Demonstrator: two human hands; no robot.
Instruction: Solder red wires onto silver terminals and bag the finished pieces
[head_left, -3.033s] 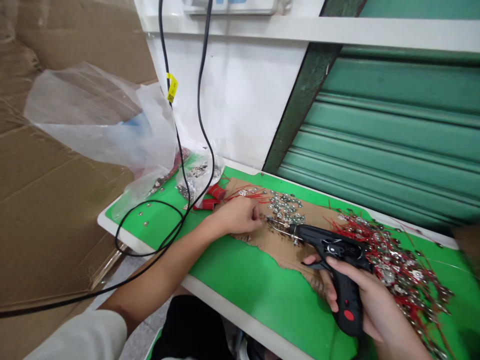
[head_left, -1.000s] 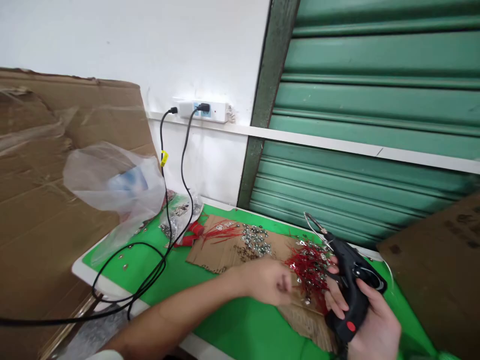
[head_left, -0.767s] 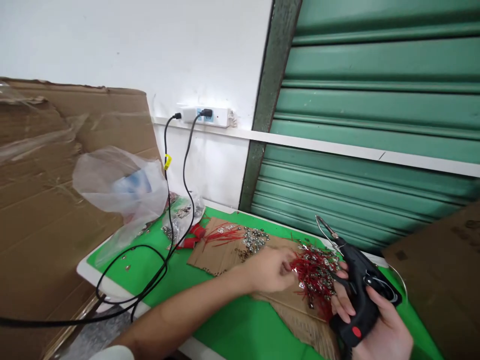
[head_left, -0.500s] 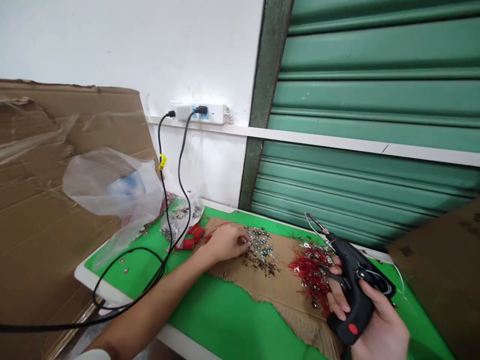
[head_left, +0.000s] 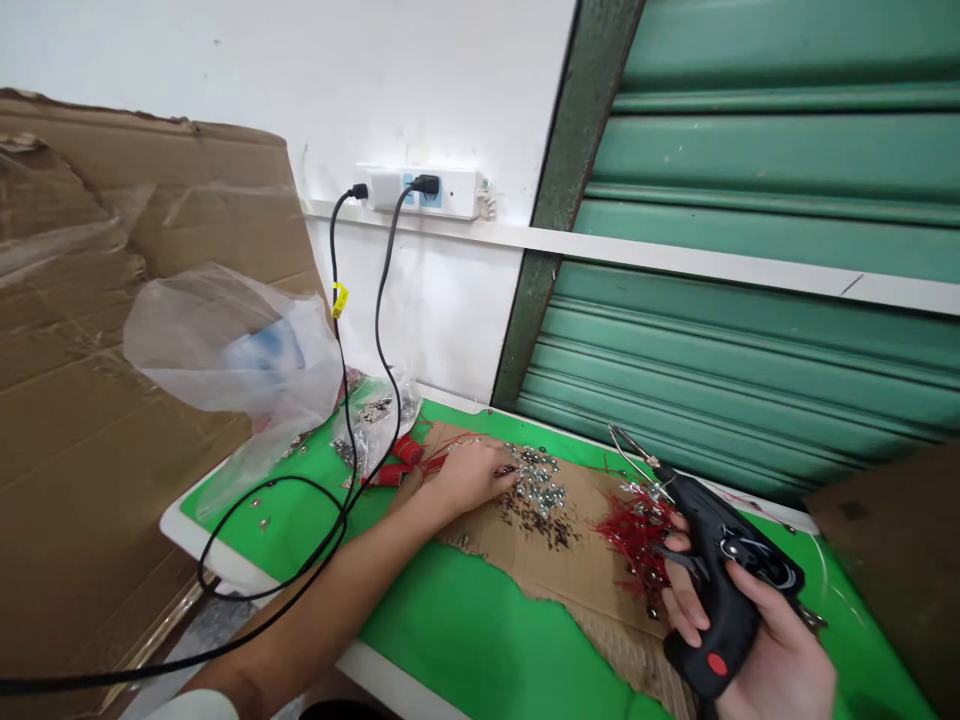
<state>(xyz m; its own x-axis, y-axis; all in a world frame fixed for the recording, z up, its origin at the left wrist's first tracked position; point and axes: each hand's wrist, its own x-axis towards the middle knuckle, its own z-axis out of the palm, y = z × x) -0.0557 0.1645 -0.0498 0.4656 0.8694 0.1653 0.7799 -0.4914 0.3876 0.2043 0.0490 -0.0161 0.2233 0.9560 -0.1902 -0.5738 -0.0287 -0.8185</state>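
At the right end of the cardboard (head_left: 600, 592), the gun (head_left: 716, 585) is being gripped by the right hand (head_left: 780, 640), nose raised, presumably clear of the wires (head_left: 630, 535). Left of the cardboard's middle, beside the discs (head_left: 546, 482), the left hand (head_left: 474, 475) is being held nearly closed; whether anything is being pinched cannot be told. The tabletop (head_left: 457, 620) is apparently being shielded by the cardboard.

Cardboard sheet (head_left: 592, 580) lying along the tabletop (head_left: 480, 640)

On it, loose metal pieces (head_left: 544, 487) lie just right of the left hand (head_left: 472, 478); farther right, a pile of wired pieces (head_left: 632, 530) lies beside the soldering gun (head_left: 721, 590) in the right hand (head_left: 780, 640). Rolls (head_left: 407, 450) and a bag of parts (head_left: 379, 420) sit toward the far left corner; a cable (head_left: 343, 515) loops over the near left corner. A wall (head_left: 450, 320) and shutter (head_left: 787, 200) stand behind the far edge.
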